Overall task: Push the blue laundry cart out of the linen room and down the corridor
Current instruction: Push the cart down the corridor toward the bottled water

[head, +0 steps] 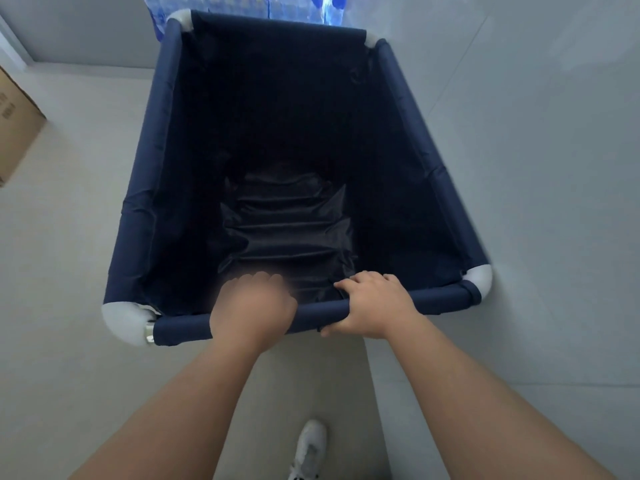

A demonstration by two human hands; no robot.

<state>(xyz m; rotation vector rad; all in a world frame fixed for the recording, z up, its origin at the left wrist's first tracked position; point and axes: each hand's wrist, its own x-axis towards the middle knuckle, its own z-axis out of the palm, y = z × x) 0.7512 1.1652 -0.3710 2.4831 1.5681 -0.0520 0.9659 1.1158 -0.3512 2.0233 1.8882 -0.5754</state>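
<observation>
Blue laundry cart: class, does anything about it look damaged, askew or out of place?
Nothing stands out. The blue laundry cart is empty, its liner merely wrinkled, with left hand and right hand gripping the near rail.

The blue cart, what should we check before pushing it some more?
1. Both hands on the near rail: ok. The left hand and right hand are wrapped over the blue laundry cart bar.
2. Cart free of load: ok. Only wrinkled dark liner shows inside.
3. Way ahead clear: not ok. Packs of water bottles sit right past the far rim.
4. Left side clear: ok. The cardboard box stands apart from the cart.
5. Right side clear: cannot tell. The grey wall looks very close to the cart's right rim.
6. Wheels rolling freely: cannot tell. They are hidden under the cart.
</observation>
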